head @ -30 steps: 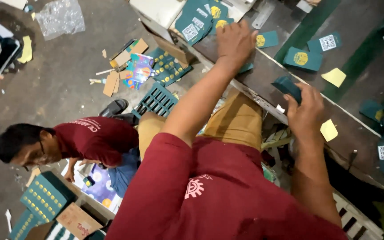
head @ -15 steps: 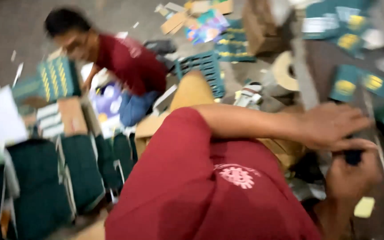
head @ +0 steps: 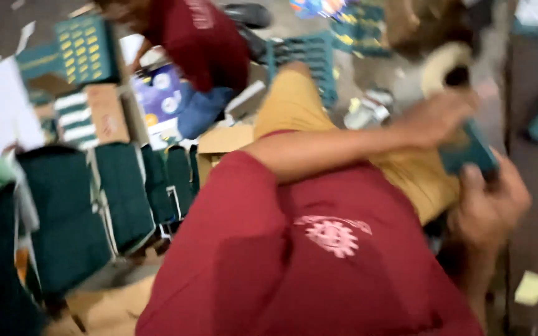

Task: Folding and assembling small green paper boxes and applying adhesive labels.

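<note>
Both hands, left [head: 440, 118] and right [head: 490, 205], we see closed on one green box [head: 468, 149] above our lap; blurred, loose-looking grip, so it could slip floorward

Hands: 2, left hand [head: 434, 118] and right hand [head: 490, 205], both on 1 small dark-green box [head: 468, 149].
Tape roll [head: 440, 68]: 1, just above grip.
Yellow slip [head: 530, 287]: 1, below grip.
Upright dark-green stacks [head: 119, 193]: approx. 5, far left of grip; blurred.
Co-worker [head: 197, 46]: 1, upper left.
</note>
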